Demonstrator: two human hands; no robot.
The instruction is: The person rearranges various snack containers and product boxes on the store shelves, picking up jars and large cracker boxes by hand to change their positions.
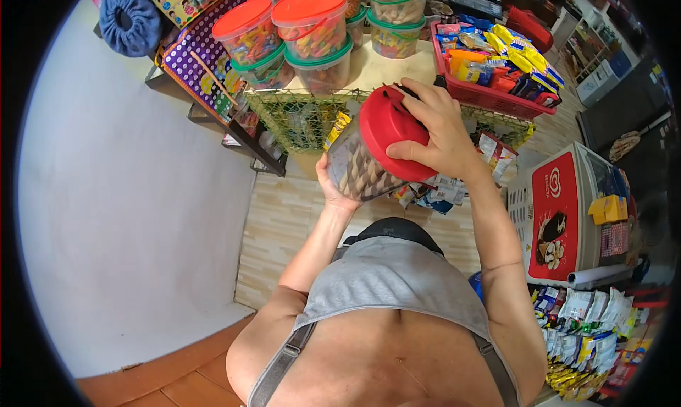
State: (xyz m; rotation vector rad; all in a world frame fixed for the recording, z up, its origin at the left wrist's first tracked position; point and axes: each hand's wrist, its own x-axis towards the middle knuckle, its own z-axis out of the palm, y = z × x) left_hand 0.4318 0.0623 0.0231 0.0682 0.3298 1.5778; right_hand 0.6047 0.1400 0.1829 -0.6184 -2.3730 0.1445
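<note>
A clear plastic jar [348, 167] with a red screw lid [385, 133] is held tilted in front of me. Striped brown-and-cream wafer sticks [367, 175] show through its wall. My left hand [335, 186] cups the jar's lower end from the left, most of its fingers hidden behind it. Over the lid lies my right hand [433, 127], thumb on the near side and fingers across the top. The lid sits on the jar. A small yellow wrapper [338, 130] shows by the jar's left side; whether it touches the jar I cannot tell.
Tubs of candy with red or green lids [314, 29] are stacked on a table [409, 69] ahead. A red plastic basket [495, 95] of packets stands right of them. On the right are a chest freezer [556, 210] and hanging snack packets [580, 338]. A white wall [133, 194] bounds the left.
</note>
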